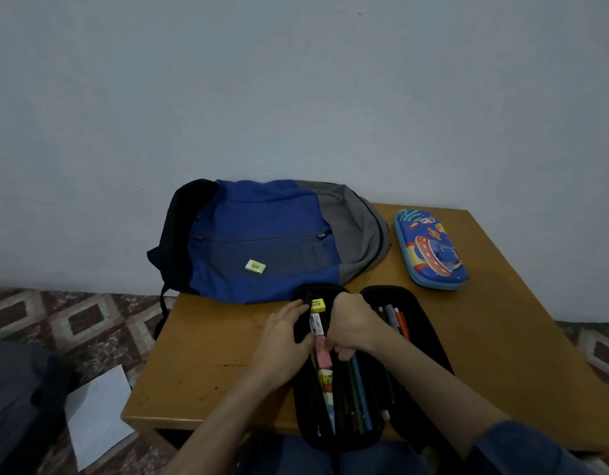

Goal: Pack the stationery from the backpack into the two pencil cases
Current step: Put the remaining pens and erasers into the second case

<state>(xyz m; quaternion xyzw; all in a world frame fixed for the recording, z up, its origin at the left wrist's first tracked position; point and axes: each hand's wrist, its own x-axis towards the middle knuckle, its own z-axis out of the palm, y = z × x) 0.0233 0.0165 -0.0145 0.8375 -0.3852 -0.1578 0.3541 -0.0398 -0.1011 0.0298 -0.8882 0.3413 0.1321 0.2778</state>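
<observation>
A brown wooden bench stands on a floor of patterned tiles, against a pale, bare wall.

Nearest the person, a black pencil case lies opened flat, its near end hanging over the bench's front edge. Its left half holds, from near to far, a colourful printed item, a pink eraser, a white labelled piece and a yellow eraser. Green pencils lie along the middle, and several pens, one of them an orange pen, sit in the right half.

Both hands are at the far part of the case. The left hand grips the case's left wall, fingers over the outside and thumb on the inside beside the white piece. The right hand is curled tightly, knuckles up, with its fingertips down at the pink eraser. Whether it pinches the eraser or part of the case is hidden, so I cannot tell. A blue sleeve covers the right upper arm.

On the floor to the left lies a white sheet of paper.

Farther back, a blue, black and grey backpack lies flat, touching the far end of the black case. A small yellowish eraser rests on its front. To the right, apart from both, a closed blue pencil case with cartoon prints sits near the far corner.
</observation>
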